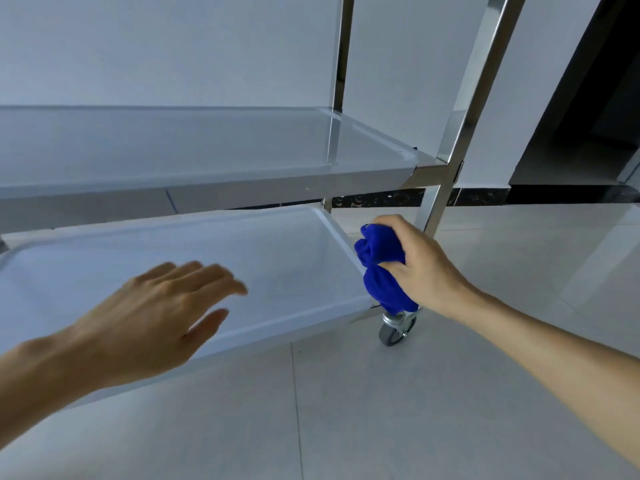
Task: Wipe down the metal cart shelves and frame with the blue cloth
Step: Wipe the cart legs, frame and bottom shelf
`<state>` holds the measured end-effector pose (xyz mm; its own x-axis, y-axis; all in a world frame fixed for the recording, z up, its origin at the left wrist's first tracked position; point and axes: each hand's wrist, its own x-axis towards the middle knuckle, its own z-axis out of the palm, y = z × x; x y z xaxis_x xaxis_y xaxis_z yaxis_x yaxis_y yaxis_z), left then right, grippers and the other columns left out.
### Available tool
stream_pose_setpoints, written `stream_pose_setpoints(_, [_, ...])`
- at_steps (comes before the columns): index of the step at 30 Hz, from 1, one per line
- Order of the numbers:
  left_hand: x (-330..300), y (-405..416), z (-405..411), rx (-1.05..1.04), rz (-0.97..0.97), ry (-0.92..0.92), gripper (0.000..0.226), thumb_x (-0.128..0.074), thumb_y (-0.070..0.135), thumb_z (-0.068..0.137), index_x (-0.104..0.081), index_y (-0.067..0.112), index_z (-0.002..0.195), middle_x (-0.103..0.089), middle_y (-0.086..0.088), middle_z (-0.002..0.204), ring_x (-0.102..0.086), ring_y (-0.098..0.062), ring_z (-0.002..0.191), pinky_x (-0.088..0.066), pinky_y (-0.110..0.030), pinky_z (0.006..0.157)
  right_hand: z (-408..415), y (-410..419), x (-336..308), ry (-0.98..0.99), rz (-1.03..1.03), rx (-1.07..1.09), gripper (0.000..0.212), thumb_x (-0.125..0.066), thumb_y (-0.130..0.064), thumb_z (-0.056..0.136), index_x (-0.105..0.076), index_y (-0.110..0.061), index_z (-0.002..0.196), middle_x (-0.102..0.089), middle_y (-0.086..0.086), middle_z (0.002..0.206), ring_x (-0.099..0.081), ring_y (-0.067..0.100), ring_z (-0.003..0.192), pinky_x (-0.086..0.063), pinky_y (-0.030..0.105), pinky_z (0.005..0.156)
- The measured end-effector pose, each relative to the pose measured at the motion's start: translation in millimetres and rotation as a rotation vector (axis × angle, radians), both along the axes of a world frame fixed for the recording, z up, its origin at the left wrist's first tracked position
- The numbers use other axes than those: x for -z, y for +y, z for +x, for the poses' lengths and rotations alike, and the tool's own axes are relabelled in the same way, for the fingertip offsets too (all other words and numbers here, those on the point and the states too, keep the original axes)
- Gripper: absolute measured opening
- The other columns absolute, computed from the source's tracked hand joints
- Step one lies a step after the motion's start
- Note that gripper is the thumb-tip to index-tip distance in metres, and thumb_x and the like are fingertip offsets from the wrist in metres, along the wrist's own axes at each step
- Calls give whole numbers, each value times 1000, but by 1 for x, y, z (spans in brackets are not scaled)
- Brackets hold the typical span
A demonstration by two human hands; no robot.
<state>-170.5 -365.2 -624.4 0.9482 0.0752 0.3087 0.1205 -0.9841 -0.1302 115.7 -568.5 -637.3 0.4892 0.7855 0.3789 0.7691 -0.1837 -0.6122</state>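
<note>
Pale tiled floor, white wall behind; no readable labels or writing. Right hand, centre right of frame, grips bunched blue cloth against the metal cart front leg, at lower shelf corner above caster. Left hand, lower left, fingers straight and relaxed, holding nothing, over that shelf.

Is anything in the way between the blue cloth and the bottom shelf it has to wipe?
Nothing visible is. The right hand grips the blue cloth right at the bottom shelf's right-hand corner, by the leg. The left hand hovers open over the shelf's near side, apart from the cloth.
</note>
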Motion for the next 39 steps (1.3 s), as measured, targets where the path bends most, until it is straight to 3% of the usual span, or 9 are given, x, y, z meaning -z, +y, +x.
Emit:
stream_pose_setpoints(3, [24,28,-13,-248,-68,275,56,-14,60,92,-41,43,138,-43,25,141,-52,-1,120,-42,-25,99,13,19,2,-101,-144,28,51,-60,1,89,-47,-35,123,-54,-6,125,-52,12,111,-46,33,93])
stream_pose_setpoints(6, [46,45,-22,-361,-170,344,64,-14,66,85,-28,43,144,-30,26,148,-43,-2,127,-36,-26,105,18,28,12,-437,-185,-19,60,-70,-3,83,-48,-31,131,-54,-2,132,-48,23,121,-44,43,97])
stream_pose_setpoints(10, [72,50,-21,-451,-320,448,72,-22,74,84,-11,45,150,-14,18,159,-27,-13,143,-30,-38,113,18,27,54,-500,-897,-149,80,-51,-80,77,-18,-56,145,-22,-10,159,-19,26,144,-18,50,115])
stream_pose_setpoints(13, [87,51,-17,-471,-395,478,79,-18,80,76,-1,53,148,-4,14,163,-14,-20,149,-23,-50,117,19,29,71,-391,-866,-120,82,-20,-99,65,-19,-62,138,-20,-13,159,-19,27,145,-13,49,116])
stream_pose_setpoints(15, [100,48,-16,-468,-373,499,76,-12,79,75,5,57,146,3,15,164,-8,-24,149,-22,-52,115,20,32,74,-362,-725,-88,72,-14,-95,72,-35,-57,131,-34,-18,150,-31,22,138,-19,47,112])
stream_pose_setpoints(19, [118,42,-18,-481,-278,460,69,8,76,73,21,61,140,11,13,164,-1,-31,150,-17,-53,115,15,32,80,-346,-598,-75,46,-53,-75,79,-46,-47,115,-47,-23,131,-41,17,128,-25,44,108])
stream_pose_setpoints(25, [120,43,-17,-485,-284,446,61,9,72,75,34,61,130,15,13,163,2,-34,151,-16,-56,115,-33,64,84,-585,-614,-147,91,-67,-55,75,-22,-36,152,-34,-13,154,-34,22,139,-27,43,113])
stream_pose_setpoints(30, [120,44,-20,-489,-259,448,61,13,71,73,39,60,128,13,15,163,-2,-31,151,-21,-52,113,-95,112,105,-709,-462,-295,90,-72,-41,75,-30,-15,151,-38,6,154,-41,27,136,-31,43,111])
stream_pose_setpoints(39, [123,42,-20,-481,-260,407,59,10,72,77,32,63,130,11,18,162,-3,-30,151,-19,-51,113,-10,54,90,-629,-784,49,97,-64,-58,69,-16,-34,149,-27,5,153,-24,37,139,-25,62,109])
